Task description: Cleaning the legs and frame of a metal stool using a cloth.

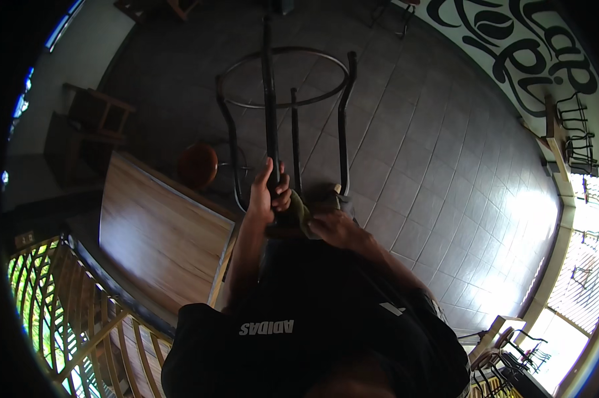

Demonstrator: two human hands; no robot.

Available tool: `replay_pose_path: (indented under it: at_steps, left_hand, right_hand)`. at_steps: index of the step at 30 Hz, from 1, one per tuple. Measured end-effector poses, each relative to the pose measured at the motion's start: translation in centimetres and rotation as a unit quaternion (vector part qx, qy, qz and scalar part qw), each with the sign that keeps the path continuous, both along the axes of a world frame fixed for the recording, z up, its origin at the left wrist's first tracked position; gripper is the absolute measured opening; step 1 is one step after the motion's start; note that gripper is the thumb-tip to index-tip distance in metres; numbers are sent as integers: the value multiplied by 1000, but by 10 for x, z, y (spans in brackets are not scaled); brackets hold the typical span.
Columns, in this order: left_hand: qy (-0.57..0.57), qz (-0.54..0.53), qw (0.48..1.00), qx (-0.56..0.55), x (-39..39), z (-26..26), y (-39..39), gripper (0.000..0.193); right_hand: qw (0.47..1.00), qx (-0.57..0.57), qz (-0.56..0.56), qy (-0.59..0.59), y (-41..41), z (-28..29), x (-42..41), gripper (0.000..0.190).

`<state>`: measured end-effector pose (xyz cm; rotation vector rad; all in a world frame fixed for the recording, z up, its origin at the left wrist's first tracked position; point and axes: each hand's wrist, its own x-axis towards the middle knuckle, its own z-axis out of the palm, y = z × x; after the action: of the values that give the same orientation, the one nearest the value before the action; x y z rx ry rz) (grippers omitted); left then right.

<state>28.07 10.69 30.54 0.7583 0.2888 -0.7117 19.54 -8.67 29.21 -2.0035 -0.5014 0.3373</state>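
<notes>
A stool with a dark metal frame (343,149) extends away from my body. A round metal ring (309,49) joins its legs towards their far ends. My left hand (268,195) is wrapped around one metal leg (269,99), thumb pointing along the tube. In my right hand (336,228) is a bunched olive-green cloth (302,211), close to the base of the legs. Part of the cloth reaches across to my left fingers. A brown edge (284,231), perhaps the seat, shows just below my hands; shadow and my arms hide the rest.
To the left stands a wood-topped table (165,234), with a round-seated stool (198,165) beyond it. A wooden chair (105,112) is farther left. Grey tiles (409,144) cover the floor. Slatted railing (100,328) runs at lower left; stools (498,363) stand at lower right.
</notes>
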Motion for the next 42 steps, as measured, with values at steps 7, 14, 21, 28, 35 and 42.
replay_pose_path:
  at_steps: [7, 14, 21, 28, 35, 42]
  left_hand:
    - [31, -28, 999, 20, -8, 5, -9, 40]
    - [-9, -54, 998, -10, -8, -3, 6, 40]
    - [-4, -62, 998, 19, -1, 0, 5, 41]
    - [-8, -47, 999, 5, -6, -3, 11, 41]
    - [-19, -38, 998, 40, -14, -4, 7, 42]
    - [-59, -67, 995, 47, -22, 11, -6, 44]
  right_hand:
    - [993, 3, 4, -114, 27, -59, -11, 28]
    - [999, -9, -30, -27, 4, -78, -19, 30]
    - [995, -94, 37, 17, 29, -61, -3, 26]
    - [990, -51, -73, -105, -17, -39, -14, 20]
    - [853, 244, -456, 73, -70, 68, 96, 31]
    - [845, 267, -365, -286, -23, 143, 231, 38]
